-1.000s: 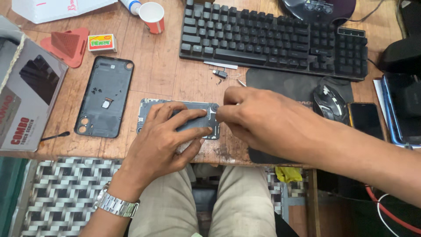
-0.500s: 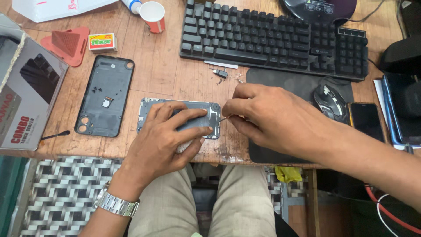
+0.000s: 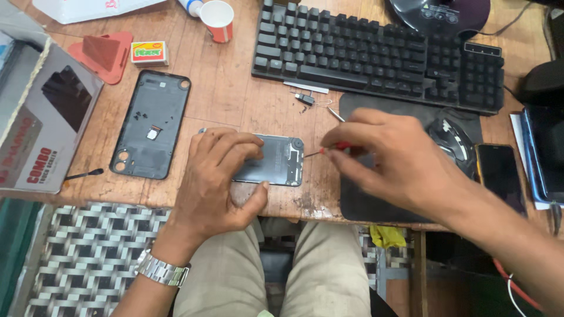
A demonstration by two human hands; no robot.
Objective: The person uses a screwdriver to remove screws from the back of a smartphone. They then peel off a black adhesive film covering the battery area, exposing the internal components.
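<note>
An opened phone body [image 3: 275, 159] lies face down near the front edge of the wooden table [image 3: 235, 100]. My left hand [image 3: 217, 176] presses down on its left part, thumb at the front edge. My right hand [image 3: 388, 158] pinches a small red-handled screwdriver [image 3: 329, 150], whose thin tip points left toward the phone's right end. The tip sits just off the phone's right edge. The phone's black back cover [image 3: 151, 124] lies apart to the left, inner side up.
A black keyboard [image 3: 376, 56] lies at the back, with a mouse [image 3: 452, 144] on a dark pad [image 3: 376, 199] to the right. Another phone [image 3: 499, 176] rests at the right. A boxed item [image 3: 41, 129], a red triangular tool [image 3: 103, 53], a paper cup [image 3: 218, 19] and small loose parts [image 3: 305, 98] surround the work.
My right hand has drawn back to the right, off the phone, and the screwdriver tip now shows beside the phone's right end. My left hand stays put.
</note>
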